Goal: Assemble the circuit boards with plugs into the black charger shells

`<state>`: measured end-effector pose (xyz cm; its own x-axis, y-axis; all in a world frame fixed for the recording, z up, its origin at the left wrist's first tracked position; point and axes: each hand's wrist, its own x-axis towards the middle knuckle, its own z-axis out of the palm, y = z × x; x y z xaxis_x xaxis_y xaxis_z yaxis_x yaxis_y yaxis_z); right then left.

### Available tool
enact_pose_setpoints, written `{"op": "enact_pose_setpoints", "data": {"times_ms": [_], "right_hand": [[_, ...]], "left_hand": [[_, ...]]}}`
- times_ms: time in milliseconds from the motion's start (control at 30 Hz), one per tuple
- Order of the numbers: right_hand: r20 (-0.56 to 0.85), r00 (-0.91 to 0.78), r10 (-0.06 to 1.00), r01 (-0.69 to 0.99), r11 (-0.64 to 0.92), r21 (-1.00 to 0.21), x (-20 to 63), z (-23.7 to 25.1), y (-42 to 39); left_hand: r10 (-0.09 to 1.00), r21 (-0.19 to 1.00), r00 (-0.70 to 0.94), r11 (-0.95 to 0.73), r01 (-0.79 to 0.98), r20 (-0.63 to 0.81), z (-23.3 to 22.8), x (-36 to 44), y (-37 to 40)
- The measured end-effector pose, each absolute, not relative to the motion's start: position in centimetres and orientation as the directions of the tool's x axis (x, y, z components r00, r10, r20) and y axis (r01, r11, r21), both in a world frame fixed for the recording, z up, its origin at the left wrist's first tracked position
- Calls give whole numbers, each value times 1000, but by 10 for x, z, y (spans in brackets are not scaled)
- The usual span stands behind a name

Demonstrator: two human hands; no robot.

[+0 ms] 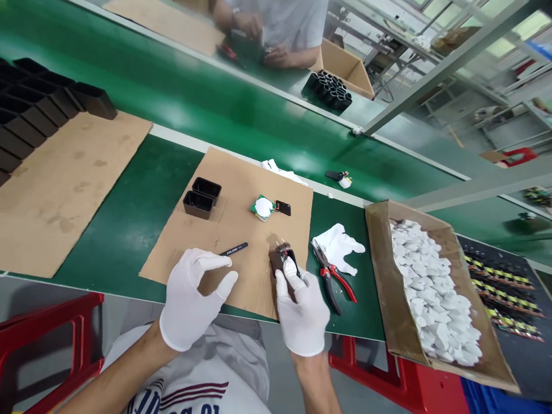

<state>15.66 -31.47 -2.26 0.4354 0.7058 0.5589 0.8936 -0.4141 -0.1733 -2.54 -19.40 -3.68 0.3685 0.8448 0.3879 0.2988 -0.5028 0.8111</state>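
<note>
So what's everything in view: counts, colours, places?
Bench: one nearby, green, middle
Cardboard sheets: two on it, brown, left and centre
Stacked cases: many, black, far left
Paired cases: two, black, centre sheet
Circuit board: one, green with white top, centre sheet
Small block: one, black, beside that board
Tweezers: one, dark, centre sheet
Pliers: one, red-and-black, right of sheet
Loose glove: one, white, beside pliers
Near carton: one, brown, right
Lumps: many, white, inside it
Component boards: several rows, dark and yellow, far right
Stools: at least two, red, below bench
Co-worker: one, grey-shirted, across bench
Honeycomb part: one, black, beside co-worker
Held case: one, dark, lower centre
Left grip: one, white-gloved, near tweezers
Right grip: one, white-gloved, on held case
</note>
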Motion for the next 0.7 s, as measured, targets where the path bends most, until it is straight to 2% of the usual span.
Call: {"op": "enact_pose_setpoints", "data": {"times_ms": [167,500,700], "right_hand": [[521,467,714,884,-397,-248,155,-49,-316],[476,519,710,846,-346,-405,160,-42,-312],[479,605,636,779,-348,-522,161,-43,-321]], "left_hand": [[856,838,391,-463,290,338,-38,-25,-195],[852,829,407,-467,306,330,-39,-25,-197],[846,821,411,-480,309,340,-39,-25,-198]]}}
